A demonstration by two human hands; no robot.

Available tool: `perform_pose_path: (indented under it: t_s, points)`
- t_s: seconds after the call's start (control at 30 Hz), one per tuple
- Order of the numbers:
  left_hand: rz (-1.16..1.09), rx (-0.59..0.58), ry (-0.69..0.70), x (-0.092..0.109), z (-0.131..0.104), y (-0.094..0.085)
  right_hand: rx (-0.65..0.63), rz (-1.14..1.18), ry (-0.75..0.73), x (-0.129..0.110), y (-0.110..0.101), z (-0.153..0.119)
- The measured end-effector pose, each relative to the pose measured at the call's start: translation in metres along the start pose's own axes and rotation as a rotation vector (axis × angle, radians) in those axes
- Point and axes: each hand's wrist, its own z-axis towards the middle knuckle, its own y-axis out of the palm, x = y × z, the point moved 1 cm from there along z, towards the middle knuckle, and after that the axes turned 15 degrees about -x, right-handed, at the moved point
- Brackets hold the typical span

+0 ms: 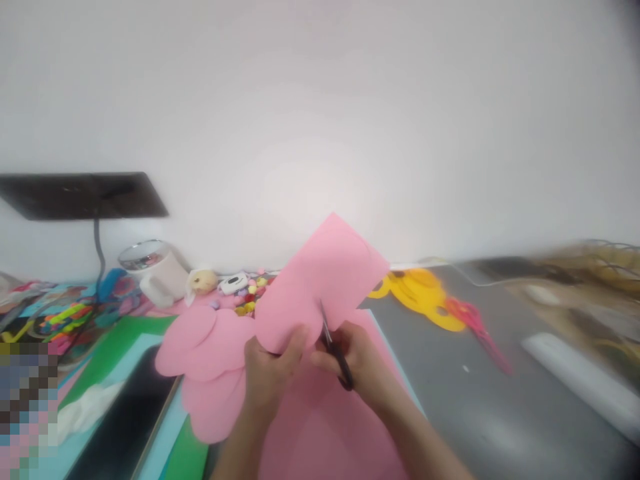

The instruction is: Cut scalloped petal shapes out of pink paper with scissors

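My left hand (275, 367) grips a pink paper sheet (330, 267) by its rounded lower edge, thumb on top. The sheet is lifted, with one square corner pointing up and away. My right hand (353, 357) is closed around black-handled scissors (340, 360), and their blades meet the sheet along a curve beside my left thumb. Faint curved lines show on the paper. Left of my left hand lie several pink rounded paper cutouts (200, 360), overlapping. Beneath both hands is a larger pink sheet (325, 427) with a light blue edge under it.
Yellow paper cutouts (425, 297) and pink scissors (477, 327) lie to the right on the grey table (450, 400). At the left are a white mug (160, 273), a black phone-like slab (130, 413) and green paper (193, 453). Small colourful beads (250, 300) sit behind.
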Motion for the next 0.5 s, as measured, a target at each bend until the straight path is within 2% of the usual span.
perform_pose_path:
  t_s: [0.5]
  points:
    - [0.013,-0.002,0.026,0.0016,-0.0001,-0.0001,0.009,-0.016,0.047,-0.0018,-0.0004,-0.0009]
